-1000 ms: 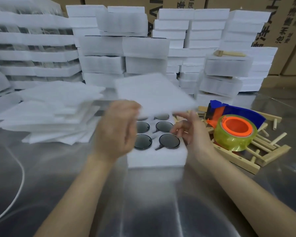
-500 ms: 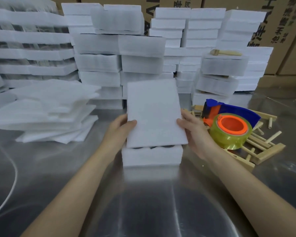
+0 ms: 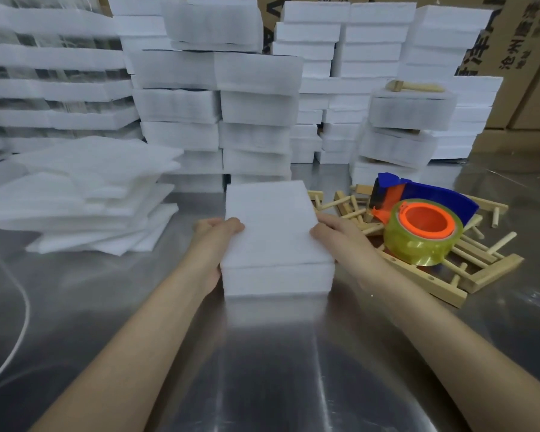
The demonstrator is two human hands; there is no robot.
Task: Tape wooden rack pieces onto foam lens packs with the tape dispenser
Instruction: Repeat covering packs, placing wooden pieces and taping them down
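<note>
Head view, only one: foam pack sits centre frame on the steel table, thin foam sheet laid flush on top as a lid. Left hand clamps the pack's left edge, thumb over the top; right hand presses the right edge, fingers curled over the top; hands apart, one each side, squaring lid to base. Tape dispenser with yellow roll sits right of centre, just beside the right hand, resting on the pile of wooden rack pieces. Spare foam sheets at left, stacked packs along the back

Step, my read: pack closed and aligned, no rack piece on it and no tape yet. Next: right hand lets go, picks a rack piece from the pile, sets it on the lid while left keeps the pack from sliding, then tape
</note>
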